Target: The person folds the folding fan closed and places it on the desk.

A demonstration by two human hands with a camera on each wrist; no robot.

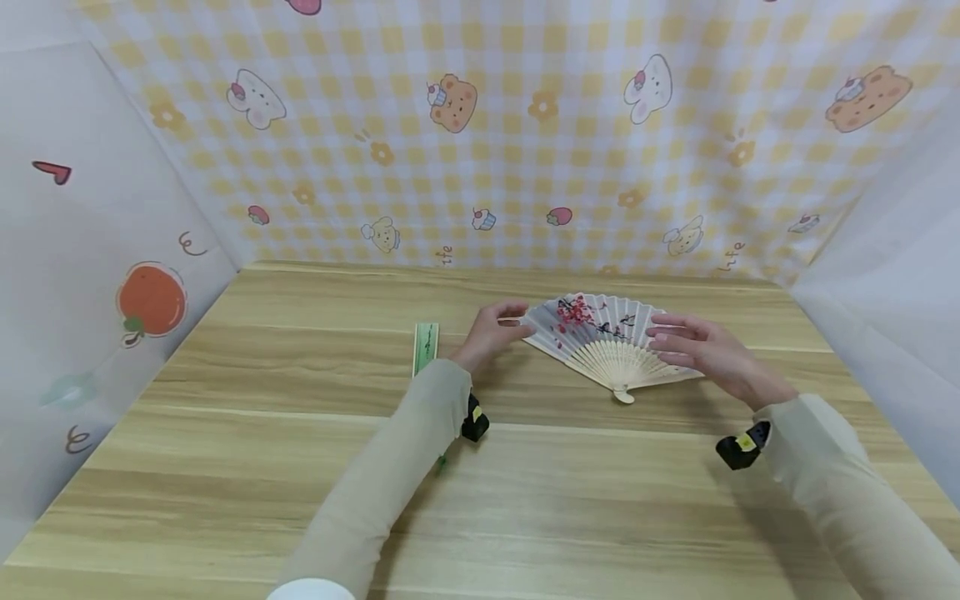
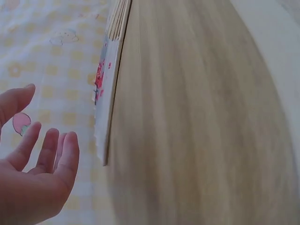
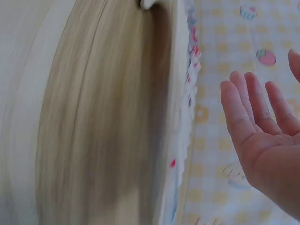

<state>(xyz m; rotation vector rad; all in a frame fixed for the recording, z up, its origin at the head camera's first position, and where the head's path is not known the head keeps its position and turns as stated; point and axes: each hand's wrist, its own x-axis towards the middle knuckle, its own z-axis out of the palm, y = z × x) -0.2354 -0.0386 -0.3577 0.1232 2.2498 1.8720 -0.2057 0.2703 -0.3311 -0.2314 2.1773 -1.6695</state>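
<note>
An unfolded hand fan (image 1: 577,333) lies on the wooden table, pale with red blossoms and dark butterflies, its bare ribs meeting at a pivot toward the person. My left hand (image 1: 495,333) is at the fan's left end with loosely bent fingers; in the left wrist view a gap shows between this hand (image 2: 42,173) and the fan (image 2: 110,89). Over the fan's right part hovers my right hand (image 1: 701,350), fingers extended. The right wrist view shows that hand (image 3: 267,136) holding nothing, apart from the fan's scalloped edge (image 3: 190,89).
Left of the left hand lies a narrow green strip (image 1: 426,343) with a pale border, partly hidden by the sleeve. A green tassel (image 1: 441,461) shows below that forearm. A yellow-checked cloth (image 1: 510,167) hangs behind the table (image 1: 300,483), with white sheets at both sides.
</note>
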